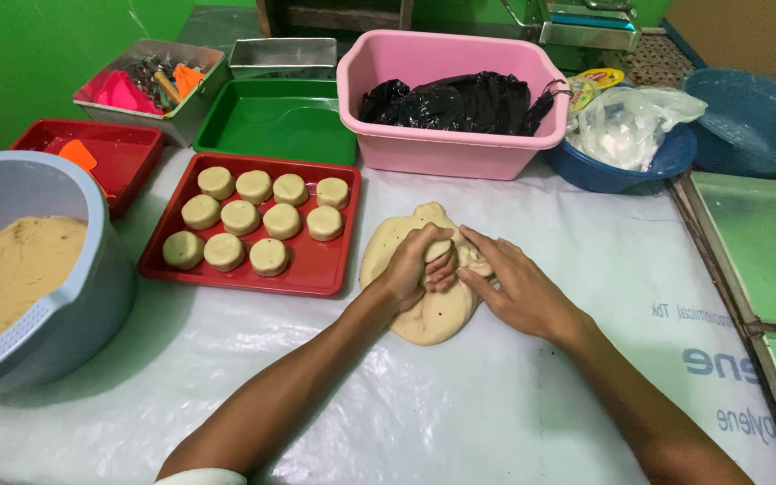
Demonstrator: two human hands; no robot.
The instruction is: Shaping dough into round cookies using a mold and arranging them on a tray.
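Observation:
A flat slab of pale dough [424, 314] lies on the white plastic sheet [514, 395] in the middle of the table. My left hand [410, 265] is closed around a small lump of the dough near the slab's centre. My right hand [514, 283] rests on the slab beside it, fingers pressed against that lump. To the left, a red tray [316, 269] holds several round, pale dough pucks [241, 217] in rows.
A grey bowl [83, 287] of tan filling stands at the far left. Behind are a red tray [127, 148], a green tray [271, 121], a metal box of tools [150, 81], a pink tub [446, 144] with a black bag, and blue bowls [747, 117]. Green trays [765, 242] line the right edge.

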